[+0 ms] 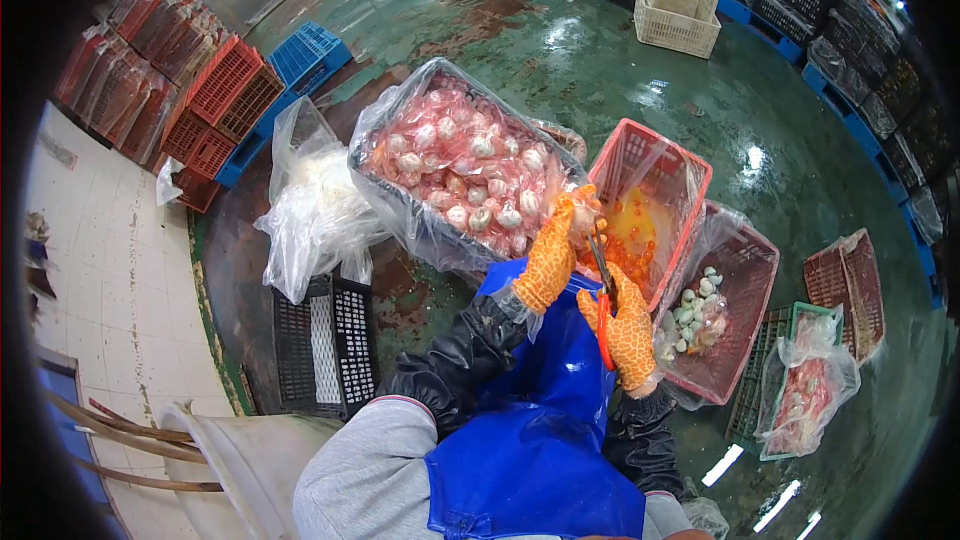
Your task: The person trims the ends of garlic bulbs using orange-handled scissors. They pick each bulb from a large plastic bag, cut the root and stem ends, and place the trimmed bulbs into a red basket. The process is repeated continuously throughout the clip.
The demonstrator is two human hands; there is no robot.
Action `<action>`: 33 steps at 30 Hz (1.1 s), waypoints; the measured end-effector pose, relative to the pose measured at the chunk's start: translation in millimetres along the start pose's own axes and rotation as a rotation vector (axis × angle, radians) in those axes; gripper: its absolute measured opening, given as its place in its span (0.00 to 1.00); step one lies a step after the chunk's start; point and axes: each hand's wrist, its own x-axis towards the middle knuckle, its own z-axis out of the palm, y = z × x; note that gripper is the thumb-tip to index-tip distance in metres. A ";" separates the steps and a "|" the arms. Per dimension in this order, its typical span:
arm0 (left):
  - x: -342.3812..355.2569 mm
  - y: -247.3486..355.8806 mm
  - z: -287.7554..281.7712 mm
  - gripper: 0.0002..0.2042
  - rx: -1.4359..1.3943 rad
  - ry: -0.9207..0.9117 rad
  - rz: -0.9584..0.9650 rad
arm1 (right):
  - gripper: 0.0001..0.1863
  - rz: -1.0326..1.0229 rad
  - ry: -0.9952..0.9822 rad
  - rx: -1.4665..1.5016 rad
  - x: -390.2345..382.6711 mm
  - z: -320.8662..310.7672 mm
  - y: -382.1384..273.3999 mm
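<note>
Both my hands wear orange patterned gloves. My left hand (548, 262) is closed on a plastic-wrapped egg (584, 212), mostly covered by the fingers, at the near edge of the red crate (690, 180). My right hand (628, 328) grips scissors (603, 332) with red handles, the dark blades pointing up toward the left hand's fingertips. Inside that crate, lined with clear plastic, lie orange yolks (630, 240) in liquid. Left of it stands a dark lined crate (362, 145) full of eggs (470, 160) in reddish plastic wrap.
A reddish crate (740, 340) at the right holds pale eggshells (690, 318). Clear plastic bags (318, 205) and a black crate (325, 340) are at the left. Stacked crates (215, 90) stand along the left wall, and cream crates (678, 25) at the back. The green floor is wet.
</note>
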 end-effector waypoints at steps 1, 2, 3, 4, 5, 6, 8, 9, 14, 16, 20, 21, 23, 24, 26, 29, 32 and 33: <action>-3.7 -1.0 4.2 0.30 0.026 -0.026 -0.015 | 0.32 0.003 0.001 0.035 1.0 3.2 4.7; -7.7 -2.2 7.7 0.30 0.052 -0.051 -0.030 | 0.32 0.006 0.001 0.071 1.6 4.7 6.4; -9.8 -7.2 9.6 0.30 0.020 -0.052 -0.042 | 0.31 0.006 -0.009 0.075 1.8 4.3 6.5; -11.4 -9.7 11.4 0.29 0.030 -0.033 -0.044 | 0.31 0.007 -0.018 0.079 2.6 2.9 5.0; -13.0 -11.4 13.1 0.29 0.041 -0.013 -0.047 | 0.31 0.008 -0.028 0.083 2.7 1.4 3.3; -14.2 -12.4 13.8 0.29 0.051 0.007 -0.049 | 0.30 0.056 -0.053 0.171 1.7 -0.4 -0.6; -13.9 -14.6 9.5 0.28 0.138 0.045 -0.059 | 0.28 0.150 -0.101 0.347 -0.4 -3.7 -9.6; -13.7 -15.5 8.2 0.27 0.182 0.064 -0.063 | 0.27 0.146 -0.092 0.315 -2.1 -0.2 -3.6; -17.7 -22.7 16.0 0.22 0.280 0.150 0.015 | 0.25 0.016 0.000 0.172 -3.3 12.0 10.6; -19.8 -22.2 20.8 0.21 0.314 0.153 0.037 | 0.24 0.085 -0.029 0.175 1.8 6.7 1.1; -8.4 -28.1 6.3 0.20 0.373 0.228 -0.021 | 0.23 0.147 -0.051 0.171 3.2 7.9 7.3; -2.5 -30.2 -3.6 0.20 0.429 0.237 -0.051 | 0.23 0.125 -0.056 0.160 2.4 6.7 5.7; 0.2 -32.7 -9.2 0.19 0.486 0.264 -0.037 | 0.23 0.088 -0.059 0.137 0.1 2.4 1.1; -1.7 -30.8 -6.2 0.19 0.487 0.281 0.007 | 0.22 0.110 -0.085 0.150 -0.5 3.2 7.5; -3.2 -24.8 -4.7 0.18 0.517 0.299 -0.005 | 0.20 0.153 -0.139 0.178 0.3 4.2 17.4; 2.4 -30.1 -21.0 0.17 0.600 0.281 0.054 | 0.20 0.390 -0.223 0.294 0.3 -9.9 1.6; 13.7 -34.8 -39.2 0.15 0.536 0.295 -0.092 | 0.22 0.471 -0.365 0.388 10.1 -27.2 -8.3; 13.5 -34.0 -31.6 0.13 0.425 0.337 -0.093 | 0.21 0.570 -0.405 0.373 15.7 -34.9 -19.7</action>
